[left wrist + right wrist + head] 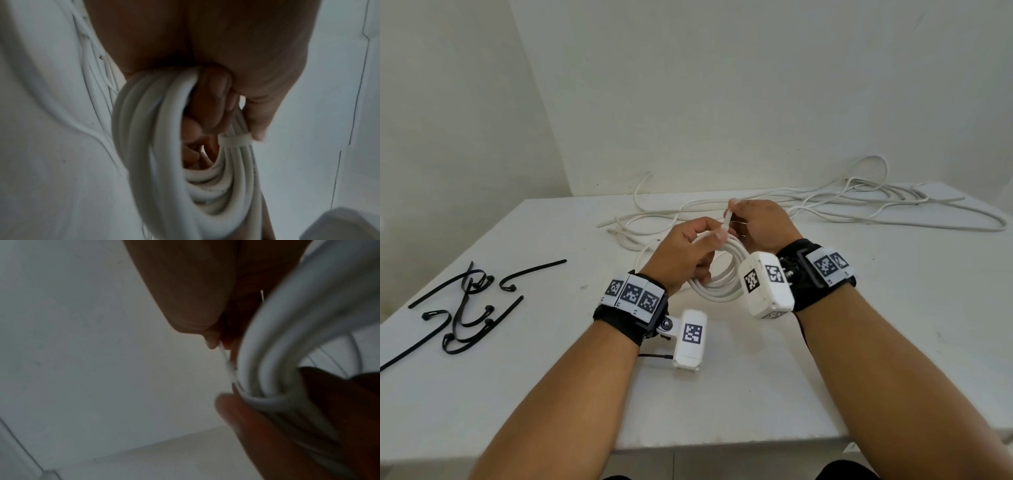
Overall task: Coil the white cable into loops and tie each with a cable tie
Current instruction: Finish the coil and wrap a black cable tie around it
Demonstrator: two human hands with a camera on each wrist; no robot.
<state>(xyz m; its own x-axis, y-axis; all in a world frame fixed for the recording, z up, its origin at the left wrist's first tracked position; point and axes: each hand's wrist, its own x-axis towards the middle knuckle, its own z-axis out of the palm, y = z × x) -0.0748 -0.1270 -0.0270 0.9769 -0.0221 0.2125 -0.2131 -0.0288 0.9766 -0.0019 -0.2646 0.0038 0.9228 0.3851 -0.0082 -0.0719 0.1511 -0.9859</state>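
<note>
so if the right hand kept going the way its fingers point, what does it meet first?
Probably the loose white cable strewn on the table beyond the right hand, then the wall; depth is unclear.

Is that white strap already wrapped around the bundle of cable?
Yes: the white cable tie bands the coiled cable; the right hand pinches its tail.

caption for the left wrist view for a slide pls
Left hand grips the coiled white cable while a white cable tie wraps the bundled loops.
</note>
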